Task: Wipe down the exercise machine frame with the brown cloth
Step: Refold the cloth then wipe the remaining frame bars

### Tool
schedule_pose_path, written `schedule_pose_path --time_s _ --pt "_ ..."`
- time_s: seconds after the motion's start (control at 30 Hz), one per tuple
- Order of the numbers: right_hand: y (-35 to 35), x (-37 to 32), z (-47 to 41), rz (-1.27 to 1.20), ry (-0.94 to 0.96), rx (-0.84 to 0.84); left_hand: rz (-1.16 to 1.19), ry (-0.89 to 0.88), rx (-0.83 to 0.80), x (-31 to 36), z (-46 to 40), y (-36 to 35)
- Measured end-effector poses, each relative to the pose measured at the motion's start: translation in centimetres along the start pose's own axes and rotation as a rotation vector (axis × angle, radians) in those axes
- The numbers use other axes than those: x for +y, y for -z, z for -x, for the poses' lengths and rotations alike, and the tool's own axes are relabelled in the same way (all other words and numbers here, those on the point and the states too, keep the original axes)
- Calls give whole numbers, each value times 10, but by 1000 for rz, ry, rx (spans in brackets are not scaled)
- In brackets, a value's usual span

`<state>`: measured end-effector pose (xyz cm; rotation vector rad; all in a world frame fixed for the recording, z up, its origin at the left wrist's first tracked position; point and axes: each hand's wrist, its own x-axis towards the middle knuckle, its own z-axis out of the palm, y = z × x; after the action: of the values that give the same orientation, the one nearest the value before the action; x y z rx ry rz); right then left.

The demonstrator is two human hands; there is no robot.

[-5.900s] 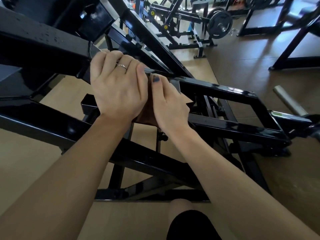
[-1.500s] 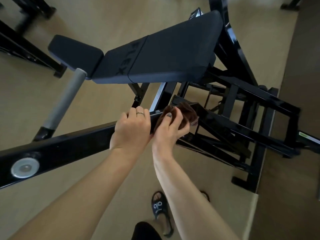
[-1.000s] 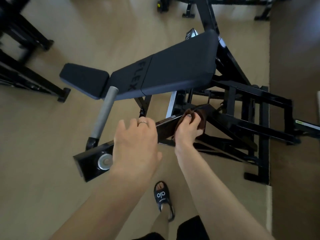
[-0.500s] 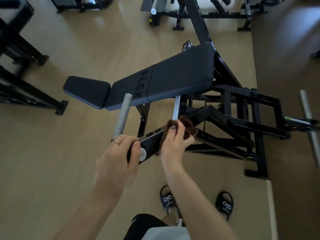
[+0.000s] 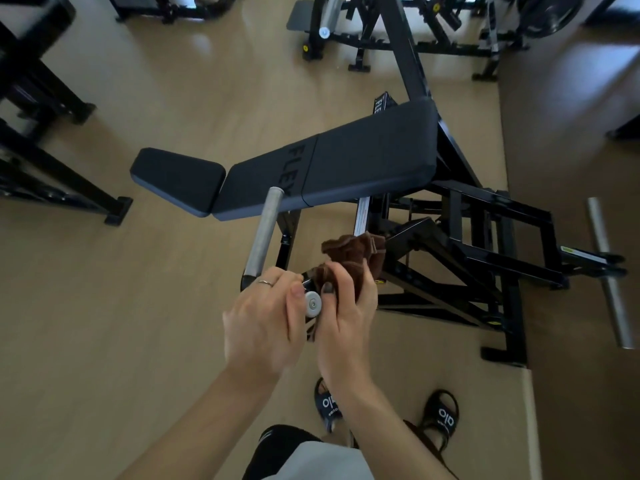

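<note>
1. My right hand [image 5: 346,306] has its grip closed round the brown cloth [image 5: 353,258], fingers and thumb curled over it where it wraps the near end of the black arm of the exercise machine frame [image 5: 460,258].
2. The cloth bunches up beyond my knuckles, its loose folds lying on the arm just ahead of my fingers.
3. My left hand [image 5: 263,323] has its grip curled round the same end of the arm, just beside my right hand, with the thumb next to the round silver end cap [image 5: 313,304]. A ring shows on one finger.
4. A grey bar handle [image 5: 263,233] rises from that end, up and away past my left knuckles toward the padding.
5. Beyond it lies the dark padded bench [image 5: 329,168], marked FLEX, with a smaller seat pad [image 5: 176,180] to its left.
6. The rest of the black frame spreads to the right, ending in a silver weight peg [image 5: 607,271].
7. Below me are my black slides [image 5: 440,415] on the tan floor [image 5: 104,306]; other black machines [image 5: 398,32] stand further off.
</note>
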<state>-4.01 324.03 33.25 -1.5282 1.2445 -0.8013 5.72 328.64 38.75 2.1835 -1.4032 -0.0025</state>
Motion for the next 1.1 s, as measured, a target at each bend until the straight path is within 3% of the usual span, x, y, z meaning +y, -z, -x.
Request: schedule_pose_path --time_s 0.17,0.4,0.6,0.73,0.9,0.97,1.1 --pt "7 15 -20 63 71 10 37 -31 41 -4 0 -2" --pt "36 37 -112 44 -293 29 109 -94 73 -5 -2 -5" --pt "15 -12 -23 -107 -40 -136 111 -70 83 -9 -1 -10" --pt "14 -25 -1 -248 -40 -175 83 -87 100 -8 -1 -10" --pt "14 0 -37 74 170 -99 119 -75 104 -7 -2 -11" --pt "22 17 -65 119 116 -78 127 -68 100 -7 -3 -10" --pt "32 22 -109 27 -162 -28 130 -77 80 -7 -2 -8"
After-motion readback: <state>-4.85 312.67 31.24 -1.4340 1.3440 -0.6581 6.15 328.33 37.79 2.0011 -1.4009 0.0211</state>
